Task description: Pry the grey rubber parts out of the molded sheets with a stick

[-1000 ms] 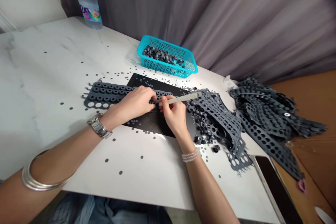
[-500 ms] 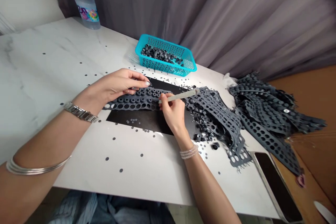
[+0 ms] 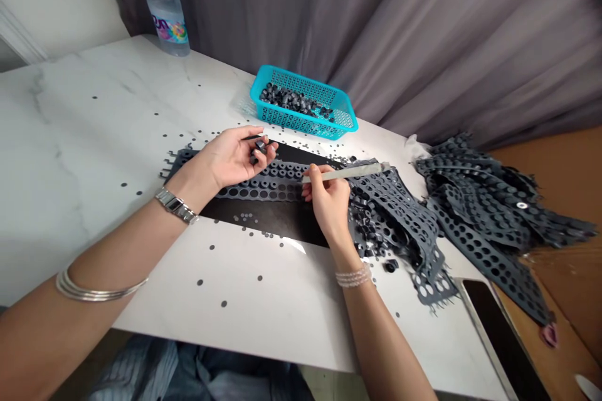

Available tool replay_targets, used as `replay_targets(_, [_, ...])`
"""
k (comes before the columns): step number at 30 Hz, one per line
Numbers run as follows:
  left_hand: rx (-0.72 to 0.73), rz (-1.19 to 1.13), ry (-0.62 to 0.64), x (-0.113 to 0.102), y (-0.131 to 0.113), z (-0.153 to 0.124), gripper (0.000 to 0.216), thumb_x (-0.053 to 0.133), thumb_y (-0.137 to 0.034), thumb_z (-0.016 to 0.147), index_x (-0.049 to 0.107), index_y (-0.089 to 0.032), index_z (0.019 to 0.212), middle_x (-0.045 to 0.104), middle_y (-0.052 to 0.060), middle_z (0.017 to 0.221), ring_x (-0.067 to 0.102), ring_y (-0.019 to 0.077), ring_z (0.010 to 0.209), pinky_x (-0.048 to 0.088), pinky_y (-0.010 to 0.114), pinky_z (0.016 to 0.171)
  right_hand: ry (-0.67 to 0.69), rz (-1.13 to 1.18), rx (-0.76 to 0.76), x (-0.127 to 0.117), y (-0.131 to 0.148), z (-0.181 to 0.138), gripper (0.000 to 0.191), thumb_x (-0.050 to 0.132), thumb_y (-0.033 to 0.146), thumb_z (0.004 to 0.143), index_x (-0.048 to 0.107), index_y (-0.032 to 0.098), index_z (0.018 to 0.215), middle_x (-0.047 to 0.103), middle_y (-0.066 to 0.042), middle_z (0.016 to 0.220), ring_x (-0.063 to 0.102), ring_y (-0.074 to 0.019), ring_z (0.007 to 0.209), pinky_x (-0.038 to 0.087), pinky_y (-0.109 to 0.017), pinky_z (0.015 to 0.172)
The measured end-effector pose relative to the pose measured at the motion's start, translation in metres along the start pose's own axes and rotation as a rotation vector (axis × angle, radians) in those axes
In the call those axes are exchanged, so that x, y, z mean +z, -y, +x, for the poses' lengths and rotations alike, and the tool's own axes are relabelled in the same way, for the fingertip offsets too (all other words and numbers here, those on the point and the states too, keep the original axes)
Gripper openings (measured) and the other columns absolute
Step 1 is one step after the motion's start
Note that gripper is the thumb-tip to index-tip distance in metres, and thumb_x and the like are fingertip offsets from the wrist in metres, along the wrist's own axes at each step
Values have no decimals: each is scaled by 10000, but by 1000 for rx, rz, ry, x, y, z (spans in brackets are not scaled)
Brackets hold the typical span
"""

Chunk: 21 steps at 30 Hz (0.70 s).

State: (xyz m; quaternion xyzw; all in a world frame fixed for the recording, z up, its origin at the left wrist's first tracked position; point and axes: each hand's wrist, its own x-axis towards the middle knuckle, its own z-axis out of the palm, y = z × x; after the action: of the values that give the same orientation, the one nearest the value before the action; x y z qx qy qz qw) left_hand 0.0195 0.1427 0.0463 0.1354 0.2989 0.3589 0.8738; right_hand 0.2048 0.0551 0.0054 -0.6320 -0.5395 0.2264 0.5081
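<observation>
My left hand is turned palm up, its fingers curled around a few small black rubber pieces. It hovers over a dark grey rubber sheet with rows of holes and ring-shaped pieces standing in it. My right hand grips a pale, flat stick at the sheet's right part; the stick's lower tip is partly hidden by the fingers. Under the sheet lies a black mat. Small grey discs are scattered on the mat and around it.
A turquoise basket holding black ring pieces stands behind the mat. To the right lie punched sheets, loose black pieces, a larger pile of sheets and a phone. A water bottle stands at the back left.
My left hand has turned from palm down at the sheet to palm up, showing black pieces in it. My right hand and the stick have shifted slightly right as the view moved.
</observation>
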Motion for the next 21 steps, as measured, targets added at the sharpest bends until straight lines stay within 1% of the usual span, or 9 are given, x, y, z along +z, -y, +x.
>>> replay_targets(3, [-5, 21, -5, 2, -1, 0, 60, 560, -57, 831, 592, -108, 825, 584, 55, 703, 575, 65, 583, 387, 73, 386, 80, 18, -30, 6, 5, -2, 360, 487, 476, 915, 625, 177, 767, 584, 13, 589, 555, -109, 490, 415, -217, 500])
replay_targets(6, [56, 241, -24, 4, 1, -1, 136, 541, -41, 834, 652, -71, 905, 562, 42, 701, 521, 39, 550, 356, 80, 392, 129, -5, -41, 12, 5, -4, 355, 480, 470, 922, 616, 183, 764, 572, 17, 569, 546, -112, 485, 411, -219, 502])
replay_targets(8, [161, 575, -73, 5, 5, -3, 175, 542, -57, 816, 690, -94, 902, 519, 14, 646, 464, 45, 511, 308, 122, 375, 145, -29, -46, 14, 3, -4, 352, 474, 466, 927, 618, 187, 770, 569, 17, 557, 545, -118, 488, 410, -221, 507])
replay_targets(10, [284, 1045, -118, 5, 10, -7, 182, 550, -118, 805, 720, -136, 868, 479, -9, 582, 408, 66, 477, 281, 180, 387, 161, -54, -55, 15, 3, -5, 349, 469, 461, 929, 625, 191, 773, 578, 13, 568, 549, -122, 496, 410, -222, 511])
replay_targets(12, [417, 1506, -120, 5, 17, -11, 179, 562, -207, 800, 733, -171, 836, 476, -17, 547, 405, 93, 482, 310, 228, 441, 177, -78, -72, 15, 3, -5, 346, 465, 453, 932, 628, 196, 766, 591, 9, 589, 551, -124, 503, 409, -223, 515])
replay_targets(14, [550, 1826, -91, 3, 23, -14, 195, 582, -279, 782, 739, -184, 849, 536, -6, 585, 472, 127, 548, 371, 268, 536, 185, -99, -85, 16, 5, -5, 337, 463, 440, 933, 622, 199, 758, 599, 8, 599, 553, -125, 504, 408, -225, 518])
replay_targets(16, [627, 1980, -71, 0, 27, -14, 232, 600, -301, 757, 738, -179, 899, 618, 20, 685, 554, 168, 666, 413, 296, 635, 189, -118, -92, 16, 6, -5, 329, 463, 427, 933, 617, 199, 753, 605, 6, 603, 559, -129, 510, 410, -226, 526])
replay_targets(19, [644, 2033, -48, -5, 32, -12, 265, 586, -280, 754, 731, -170, 948, 688, 60, 836, 615, 210, 802, 437, 319, 719, 196, -136, -96, 16, 8, -5, 327, 459, 414, 936, 618, 198, 750, 616, 1, 607, 576, -136, 528, 413, -229, 540])
replay_targets(21, [659, 2052, -45, -7, 34, -10, 257, 571, -266, 763, 728, -162, 939, 697, 75, 880, 626, 218, 817, 439, 325, 731, 198, -146, -102, 16, 9, -5, 327, 457, 406, 939, 611, 197, 742, 622, -3, 611, 584, -140, 538, 412, -230, 547])
